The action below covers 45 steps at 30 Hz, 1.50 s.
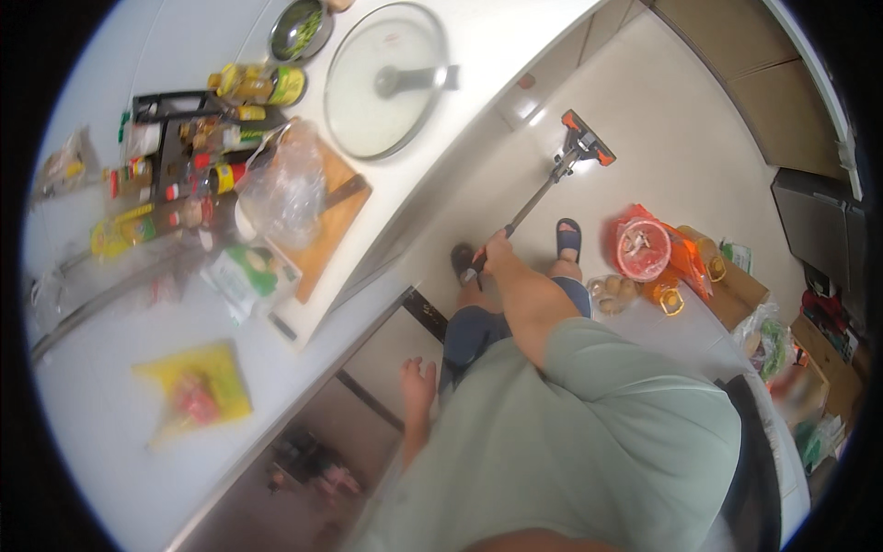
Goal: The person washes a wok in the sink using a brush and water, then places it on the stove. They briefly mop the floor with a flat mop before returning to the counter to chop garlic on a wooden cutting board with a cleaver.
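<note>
My right hand (495, 250) is closed around the handle of a stick vacuum or floor mop (534, 200), held low in front of my legs. Its thin grey tube slants away to a flat black head with orange ends (588, 140), which rests on the pale floor (662, 90). My left hand (418, 381) hangs at my side with its fingers apart, holding nothing, near the cabinet front. Sandals are on my feet, one (568, 239) to the right of the handle, the other partly behind it.
Left, a white counter (407, 172) carries a glass lid (376, 90), a cutting board (345, 200), bottles and a metal bowl (301, 31). Right of my feet stand a red-lined bin (643, 250), oil bottles (663, 293), eggs (612, 293) and a cardboard box (735, 293).
</note>
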Each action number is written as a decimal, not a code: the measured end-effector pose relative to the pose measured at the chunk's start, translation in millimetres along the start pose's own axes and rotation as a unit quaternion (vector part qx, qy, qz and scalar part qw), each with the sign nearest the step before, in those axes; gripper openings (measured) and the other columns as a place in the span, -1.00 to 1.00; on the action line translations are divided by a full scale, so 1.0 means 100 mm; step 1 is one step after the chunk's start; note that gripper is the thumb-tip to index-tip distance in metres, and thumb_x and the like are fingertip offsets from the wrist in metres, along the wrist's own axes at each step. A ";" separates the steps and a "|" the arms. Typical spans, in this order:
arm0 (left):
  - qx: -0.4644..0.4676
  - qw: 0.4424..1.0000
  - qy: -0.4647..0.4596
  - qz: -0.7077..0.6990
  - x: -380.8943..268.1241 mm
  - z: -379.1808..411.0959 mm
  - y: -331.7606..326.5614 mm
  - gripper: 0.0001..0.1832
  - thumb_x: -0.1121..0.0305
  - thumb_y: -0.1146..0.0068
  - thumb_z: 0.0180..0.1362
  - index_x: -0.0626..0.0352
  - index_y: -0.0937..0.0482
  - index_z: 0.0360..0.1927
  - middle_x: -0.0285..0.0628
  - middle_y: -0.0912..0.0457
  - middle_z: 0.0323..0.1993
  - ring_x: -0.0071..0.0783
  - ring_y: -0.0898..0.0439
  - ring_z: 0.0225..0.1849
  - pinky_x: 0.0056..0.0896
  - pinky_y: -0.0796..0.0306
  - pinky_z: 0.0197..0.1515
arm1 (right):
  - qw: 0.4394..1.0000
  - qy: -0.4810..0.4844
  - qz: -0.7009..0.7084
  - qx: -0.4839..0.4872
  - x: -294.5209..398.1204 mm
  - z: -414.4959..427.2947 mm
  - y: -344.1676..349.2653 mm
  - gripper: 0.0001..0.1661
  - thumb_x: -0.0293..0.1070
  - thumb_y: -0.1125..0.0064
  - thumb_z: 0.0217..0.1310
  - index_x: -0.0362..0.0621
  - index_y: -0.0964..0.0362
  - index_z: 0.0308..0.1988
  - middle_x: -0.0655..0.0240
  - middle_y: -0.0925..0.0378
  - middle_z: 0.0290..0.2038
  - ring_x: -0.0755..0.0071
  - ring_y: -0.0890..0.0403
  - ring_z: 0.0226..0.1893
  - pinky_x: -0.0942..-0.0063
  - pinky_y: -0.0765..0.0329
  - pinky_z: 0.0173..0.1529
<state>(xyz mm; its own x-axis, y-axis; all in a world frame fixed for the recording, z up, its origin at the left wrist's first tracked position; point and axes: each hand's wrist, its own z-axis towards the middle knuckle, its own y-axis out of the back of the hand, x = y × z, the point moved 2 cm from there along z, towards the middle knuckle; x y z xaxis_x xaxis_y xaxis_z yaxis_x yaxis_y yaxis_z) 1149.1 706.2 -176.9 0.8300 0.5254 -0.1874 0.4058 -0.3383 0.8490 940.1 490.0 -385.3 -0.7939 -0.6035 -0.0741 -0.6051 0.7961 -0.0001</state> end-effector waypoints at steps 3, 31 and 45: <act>-0.001 1.000 -0.005 0.000 0.51 0.19 0.23 -0.56 0.17 -0.21 0.13 0.27 -0.53 -0.03 0.08 -0.42 0.09 -0.12 -0.55 -0.08 -0.18 -0.46 -0.03 | 0.999 -0.014 -0.048 -0.022 -0.67 0.01 -0.25 -0.35 0.22 0.43 0.40 -0.18 -0.20 -0.35 0.25 -0.23 -0.69 0.25 -0.34 -0.74 0.21 -0.41 -0.65; 0.055 0.977 0.038 -0.202 3.13 1.20 1.23 -0.52 0.07 -0.05 0.24 0.32 -0.52 0.00 -0.08 -0.63 -0.49 -0.33 -0.60 -0.66 -0.36 -0.48 -0.57 | 0.983 -0.153 -0.095 0.034 -5.31 -0.21 -1.50 -0.47 0.06 0.36 0.42 -0.20 -0.29 -0.27 0.26 -0.36 -0.57 0.33 -0.40 -0.66 0.28 -0.46 -0.56; -0.061 0.991 0.085 -0.084 3.41 1.16 1.33 -0.49 -0.03 0.01 0.17 0.28 -0.66 -0.21 0.16 -0.64 -0.35 0.09 -0.62 -0.25 -0.11 -0.47 -0.14 | 0.975 -0.151 -0.157 0.043 -5.81 -0.14 -1.54 -0.62 -0.16 0.43 0.38 -0.21 -0.24 -0.29 0.23 -0.37 -0.54 0.36 -0.45 -0.69 0.40 -0.49 -0.65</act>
<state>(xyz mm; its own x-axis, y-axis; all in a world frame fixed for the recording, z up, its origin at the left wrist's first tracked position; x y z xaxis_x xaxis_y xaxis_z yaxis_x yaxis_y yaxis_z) 1530.7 750.2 -184.7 0.6735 0.6943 -0.2536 0.4749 -0.1436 0.8682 1493.6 717.4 -328.5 -0.5085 -0.7884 -0.3462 -0.7985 0.5822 -0.1531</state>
